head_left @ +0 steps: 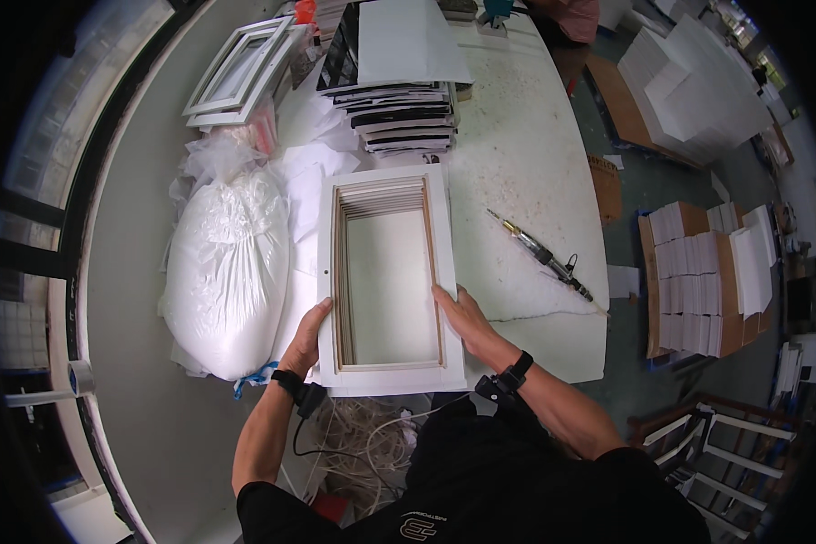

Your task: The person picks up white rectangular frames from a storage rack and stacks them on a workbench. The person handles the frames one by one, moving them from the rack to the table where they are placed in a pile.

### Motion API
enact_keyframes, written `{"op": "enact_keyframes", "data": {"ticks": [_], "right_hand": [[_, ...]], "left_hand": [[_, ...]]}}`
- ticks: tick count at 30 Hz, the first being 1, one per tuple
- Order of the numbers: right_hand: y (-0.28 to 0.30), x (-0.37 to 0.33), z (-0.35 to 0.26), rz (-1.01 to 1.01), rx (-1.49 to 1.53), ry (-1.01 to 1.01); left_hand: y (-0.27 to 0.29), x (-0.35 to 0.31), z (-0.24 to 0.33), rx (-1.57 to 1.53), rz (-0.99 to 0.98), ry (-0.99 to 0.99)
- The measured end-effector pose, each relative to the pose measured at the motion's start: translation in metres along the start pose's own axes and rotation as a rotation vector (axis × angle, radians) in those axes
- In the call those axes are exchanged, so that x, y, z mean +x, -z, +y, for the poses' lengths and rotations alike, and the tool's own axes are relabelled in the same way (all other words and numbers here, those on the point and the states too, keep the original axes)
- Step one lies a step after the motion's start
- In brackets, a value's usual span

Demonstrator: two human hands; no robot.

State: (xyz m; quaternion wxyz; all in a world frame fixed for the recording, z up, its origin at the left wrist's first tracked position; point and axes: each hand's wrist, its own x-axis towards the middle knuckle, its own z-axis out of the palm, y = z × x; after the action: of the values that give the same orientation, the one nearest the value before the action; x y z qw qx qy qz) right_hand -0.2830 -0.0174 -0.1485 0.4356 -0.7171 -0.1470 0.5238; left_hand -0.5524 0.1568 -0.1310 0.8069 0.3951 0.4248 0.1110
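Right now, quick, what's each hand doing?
Left hand: holding the left side of the stacked white rectangular frames.
Right hand: holding their right side.

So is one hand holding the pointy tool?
No, the tool lies on the table; left hand and right hand hold the frames.

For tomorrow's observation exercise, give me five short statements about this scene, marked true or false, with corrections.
1. The left hand and right hand hold opposite sides of the frame stack. True.
2. A bulging plastic bag lies left of the frame stack. True.
3. The plastic bag is black. False: it looks white.
4. A slim hand tool lies on the table. True.
5. The slim hand tool is left of the frame stack. False: it is to the right.
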Motion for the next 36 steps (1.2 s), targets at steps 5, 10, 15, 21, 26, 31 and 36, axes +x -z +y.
{"op": "enact_keyframes", "data": {"ticks": [5,10,15,21,26,31,36], "right_hand": [[0.0,0.004,0.0,-0.06,-0.04,0.04],[-0.002,0.0,-0.005,-0.044,-0.105,0.032],[-0.001,0.0,-0.005,-0.029,-0.173,0.049],[0.002,0.003,0.002,-0.039,-0.175,0.115],[0.011,0.008,0.008,-0.108,-0.245,0.162],[0.004,0.026,0.032,-0.061,-0.246,0.206],[-0.002,0.025,0.025,-0.072,-0.257,0.167]], "left_hand": [[0.004,0.003,0.0,-0.008,0.0,0.009],[0.007,0.004,-0.001,0.007,0.029,0.008],[0.005,0.005,0.013,0.079,0.027,-0.1],[0.006,0.016,-0.004,0.222,0.132,-0.15],[0.003,0.017,-0.001,0.264,0.147,-0.132],[0.0,0.015,0.006,0.213,0.136,-0.086],[0.005,0.018,0.003,0.202,0.159,-0.088]]}}
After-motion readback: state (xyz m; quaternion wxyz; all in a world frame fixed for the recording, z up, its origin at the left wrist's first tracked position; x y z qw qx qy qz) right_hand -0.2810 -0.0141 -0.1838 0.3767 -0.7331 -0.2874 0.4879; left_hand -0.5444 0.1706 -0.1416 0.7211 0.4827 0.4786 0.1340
